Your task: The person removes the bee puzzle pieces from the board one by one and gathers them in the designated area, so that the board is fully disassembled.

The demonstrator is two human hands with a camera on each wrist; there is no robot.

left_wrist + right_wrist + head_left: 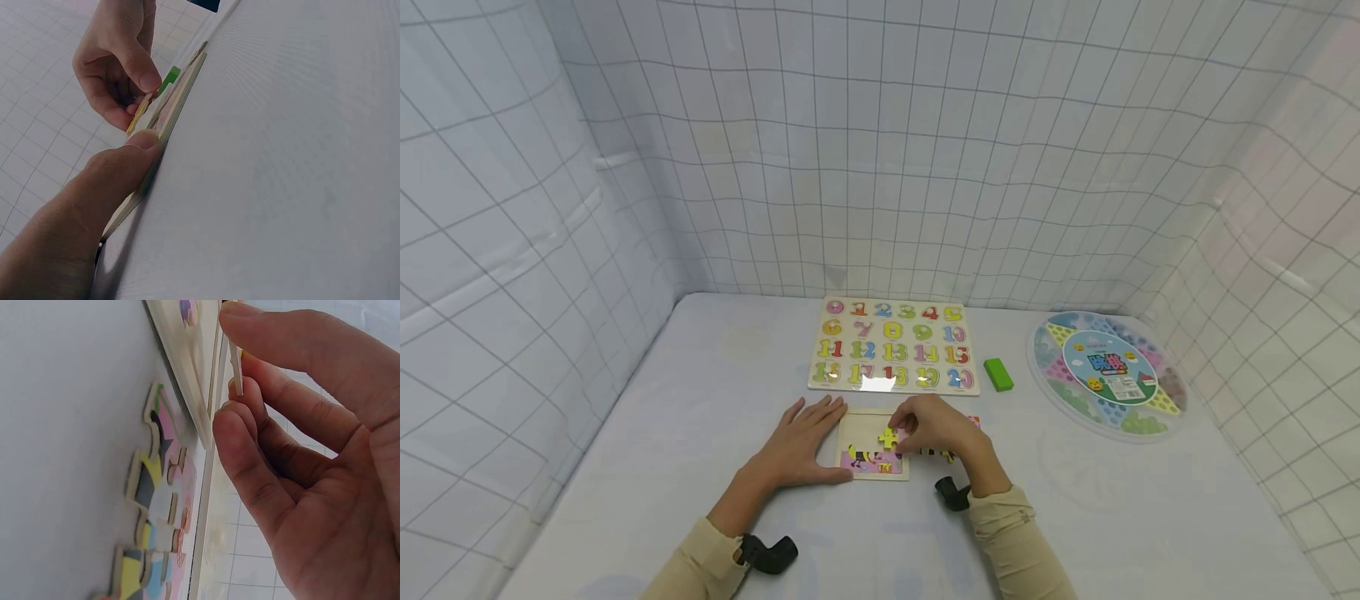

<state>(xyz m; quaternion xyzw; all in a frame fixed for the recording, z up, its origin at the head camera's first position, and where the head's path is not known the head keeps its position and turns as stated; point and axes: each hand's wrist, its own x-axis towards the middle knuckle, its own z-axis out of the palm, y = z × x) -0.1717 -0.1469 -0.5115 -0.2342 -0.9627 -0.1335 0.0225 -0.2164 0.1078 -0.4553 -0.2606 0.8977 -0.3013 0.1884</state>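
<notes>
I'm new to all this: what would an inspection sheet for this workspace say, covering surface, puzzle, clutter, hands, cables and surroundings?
Surface: white table, lit evenly.
Job's things: puzzle tray partly filled, with picture pieces along its near side and bare wood beyond; yellow puzzle piece in hand; loose pieces on the table, right of the tray.
Clutter: number board beyond the tray; green block and round game board to its right.
Hands: left hand steadies the tray, thumb on its edge; right hand pinches the yellow puzzle piece.
Cables: nothing seen.
Surroundings: white grid-patterned sheets.
</notes>
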